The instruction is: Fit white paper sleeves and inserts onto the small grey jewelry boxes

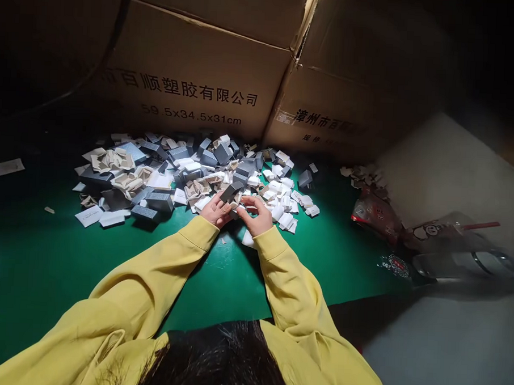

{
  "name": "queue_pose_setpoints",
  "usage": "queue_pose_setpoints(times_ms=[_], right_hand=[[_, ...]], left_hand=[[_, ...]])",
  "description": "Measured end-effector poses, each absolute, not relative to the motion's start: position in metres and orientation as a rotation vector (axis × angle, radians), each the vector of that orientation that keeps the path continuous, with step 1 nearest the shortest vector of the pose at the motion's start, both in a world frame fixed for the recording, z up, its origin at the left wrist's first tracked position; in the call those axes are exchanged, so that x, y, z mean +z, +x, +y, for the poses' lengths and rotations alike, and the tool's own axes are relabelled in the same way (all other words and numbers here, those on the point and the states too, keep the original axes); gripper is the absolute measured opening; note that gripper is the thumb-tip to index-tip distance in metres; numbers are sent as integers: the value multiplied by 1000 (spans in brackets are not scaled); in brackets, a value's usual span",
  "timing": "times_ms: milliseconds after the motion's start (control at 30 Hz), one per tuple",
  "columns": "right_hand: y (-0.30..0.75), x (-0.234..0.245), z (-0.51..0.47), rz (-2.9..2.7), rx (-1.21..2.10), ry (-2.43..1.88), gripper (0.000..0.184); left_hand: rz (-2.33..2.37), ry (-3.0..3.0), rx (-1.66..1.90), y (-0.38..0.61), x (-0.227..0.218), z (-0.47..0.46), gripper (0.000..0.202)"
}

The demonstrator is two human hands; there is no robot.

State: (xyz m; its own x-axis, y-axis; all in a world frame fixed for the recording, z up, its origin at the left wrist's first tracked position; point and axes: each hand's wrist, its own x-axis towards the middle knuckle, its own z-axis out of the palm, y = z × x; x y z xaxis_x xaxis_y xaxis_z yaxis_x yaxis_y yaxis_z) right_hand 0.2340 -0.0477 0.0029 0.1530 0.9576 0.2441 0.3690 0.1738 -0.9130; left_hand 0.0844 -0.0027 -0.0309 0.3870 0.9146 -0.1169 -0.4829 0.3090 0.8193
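Note:
A small dark grey cardboard box [232, 191] is held up in front of the pile, tilted. My left hand [216, 211] grips it from the left, fingers wrapped about its lower part. From the right, my right hand [256, 216] pinches at the near end of the same box with thumb and forefinger; the exact contact is partly hidden. Just beyond both hands spreads a heap of small dark boxes [159, 201], folded white paper pieces [286, 221] and brown crumpled card inserts [112, 160]. A white printed card [89, 215] lies at the heap's left front.
Large cartons [194, 59] stand like a wall behind the green table [210, 287]. On the right are a red plastic packet [376, 215], a dark bottle-like object [445, 265] and a blurred pale panel [454, 173]. A white card [9, 167] lies far left.

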Motion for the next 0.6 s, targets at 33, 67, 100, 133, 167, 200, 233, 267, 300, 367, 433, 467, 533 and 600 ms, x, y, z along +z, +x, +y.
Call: queue_pose_setpoints(times_ms=[33, 67, 100, 133, 167, 200, 233, 267, 300, 367, 433, 467, 533, 600], right_hand=[[234, 2, -47, -1386, 730, -1374, 34], [234, 0, -46, -1375, 740, -1369, 35], [235, -1, -45, -1372, 746, -1365, 36], [236, -2, -44, -1373, 751, -1360, 37], [236, -3, -43, -1376, 755, -1353, 38], [236, -4, -43, -1377, 757, -1348, 38], [236, -4, -43, -1375, 756, -1345, 38], [236, -4, -43, -1374, 752, -1341, 37], [236, -5, -43, -1374, 747, -1337, 37], [236, -4, -43, -1386, 724, -1331, 34], [236, -4, -44, -1420, 686, -1333, 28], [236, -3, -44, -1443, 663, -1331, 25], [237, -1, -43, -1497, 616, -1321, 19], [238, 2, -43, -1548, 584, -1319, 16]], left_hand=[[675, 799, 1012, 84, -33, -3, 78], [688, 815, 1006, 85, -34, -2, 78], [693, 830, 1004, 85, -35, -3, 77], [690, 842, 1008, 86, -36, -3, 76], [679, 850, 1015, 87, -36, -3, 75], [668, 850, 1028, 87, -36, -3, 74], [659, 844, 1037, 88, -35, -3, 73], [654, 833, 1045, 89, -34, -4, 73], [652, 818, 1044, 89, -33, -4, 73], [654, 791, 1021, 89, -30, -4, 75], [660, 780, 989, 89, -28, -4, 78], [662, 778, 978, 89, -28, -4, 79], [665, 768, 963, 89, -28, -4, 79], [668, 767, 947, 89, -28, -4, 77]])
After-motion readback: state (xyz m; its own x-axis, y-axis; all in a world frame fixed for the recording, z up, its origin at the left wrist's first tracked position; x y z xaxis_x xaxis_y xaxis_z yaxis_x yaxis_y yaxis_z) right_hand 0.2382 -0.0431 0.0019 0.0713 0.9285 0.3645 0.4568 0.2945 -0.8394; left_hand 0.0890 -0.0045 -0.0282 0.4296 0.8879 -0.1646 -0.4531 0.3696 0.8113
